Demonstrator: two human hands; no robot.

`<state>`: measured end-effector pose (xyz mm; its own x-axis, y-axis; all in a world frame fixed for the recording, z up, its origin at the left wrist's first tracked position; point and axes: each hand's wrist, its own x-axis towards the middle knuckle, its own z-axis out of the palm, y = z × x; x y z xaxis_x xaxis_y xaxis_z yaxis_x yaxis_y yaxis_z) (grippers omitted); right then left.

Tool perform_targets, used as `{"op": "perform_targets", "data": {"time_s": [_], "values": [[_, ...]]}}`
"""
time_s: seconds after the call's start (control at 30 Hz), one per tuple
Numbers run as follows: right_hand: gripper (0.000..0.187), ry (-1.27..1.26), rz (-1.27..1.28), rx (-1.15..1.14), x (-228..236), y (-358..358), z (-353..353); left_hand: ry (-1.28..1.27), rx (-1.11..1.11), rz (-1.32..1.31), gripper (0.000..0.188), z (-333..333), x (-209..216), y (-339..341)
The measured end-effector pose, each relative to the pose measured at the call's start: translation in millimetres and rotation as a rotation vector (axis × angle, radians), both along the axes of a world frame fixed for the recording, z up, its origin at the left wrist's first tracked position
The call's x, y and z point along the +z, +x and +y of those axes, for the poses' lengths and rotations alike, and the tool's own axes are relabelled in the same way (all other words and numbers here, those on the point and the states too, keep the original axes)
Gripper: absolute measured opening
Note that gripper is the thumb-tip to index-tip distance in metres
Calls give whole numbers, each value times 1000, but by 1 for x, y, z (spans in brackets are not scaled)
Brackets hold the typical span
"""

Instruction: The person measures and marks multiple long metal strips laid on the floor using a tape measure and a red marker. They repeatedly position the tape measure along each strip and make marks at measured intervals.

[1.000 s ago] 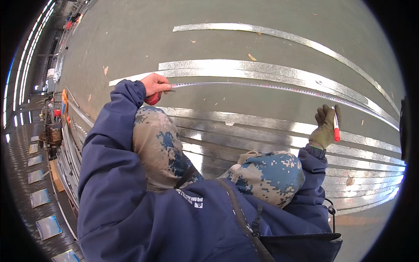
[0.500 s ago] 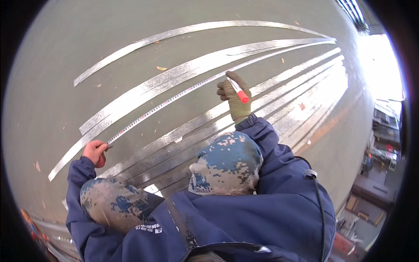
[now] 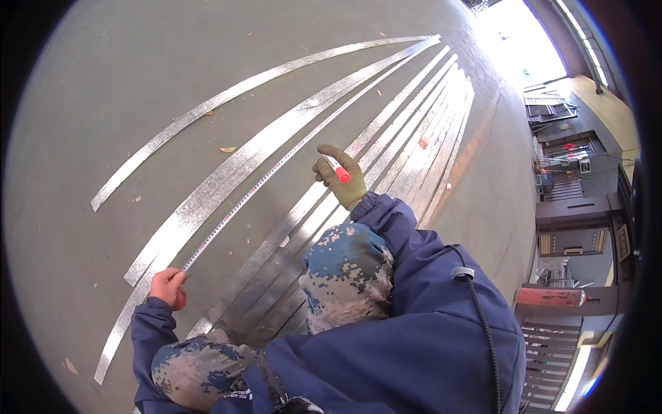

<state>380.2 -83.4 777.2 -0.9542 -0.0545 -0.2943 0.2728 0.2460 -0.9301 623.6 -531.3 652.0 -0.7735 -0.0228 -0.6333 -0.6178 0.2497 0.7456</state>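
Observation:
My bare left hand (image 3: 165, 286) is closed around a tape measure, whose red case (image 3: 180, 300) shows partly beneath the fingers. From it the white tape blade (image 3: 256, 186) runs out far to the upper right, beside some long silvery metal strips (image 3: 227, 162) on the floor. In a green-brown work glove, my right hand (image 3: 350, 190) grips a white marker with a red end (image 3: 339, 170). It hovers to the right of the blade, apart from it, over another row of metal strips (image 3: 386, 131). The marker's tip is hard to make out.
Another silvery strip (image 3: 207, 107) curves along the far left. My knees in camouflage trousers (image 3: 348, 276) are bent close to the strips. To the right stand dark metal frames (image 3: 576, 241) and a red cylinder (image 3: 549, 297). A bright doorway (image 3: 520, 41) opens at the far right.
My view has swung to the right, bringing more of the frames and doorway in. The right hand with the marker has drawn back from the tape blade; the left still holds the tape measure.

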Motion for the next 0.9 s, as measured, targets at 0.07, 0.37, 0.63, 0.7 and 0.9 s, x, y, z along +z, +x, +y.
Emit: {"op": "perform_targets", "data": {"time_s": [0.07,0.37,0.63,0.7,0.9], "values": [[33,47,-20,-23,4,0,-3,-26,-31,12,22,-3,1,-7],[39,158,-11,6,-10,7,20,-185,-20,60,21,-41,-16,-7],[33,284,131,168,-8,2,16,-231,53,138,26,-43,-24,-1],[37,162,166,225,-22,-4,36,-302,-29,145,29,-44,-10,-12],[43,261,74,154,-10,-4,44,-429,68,69,36,-42,-19,-30]]}}
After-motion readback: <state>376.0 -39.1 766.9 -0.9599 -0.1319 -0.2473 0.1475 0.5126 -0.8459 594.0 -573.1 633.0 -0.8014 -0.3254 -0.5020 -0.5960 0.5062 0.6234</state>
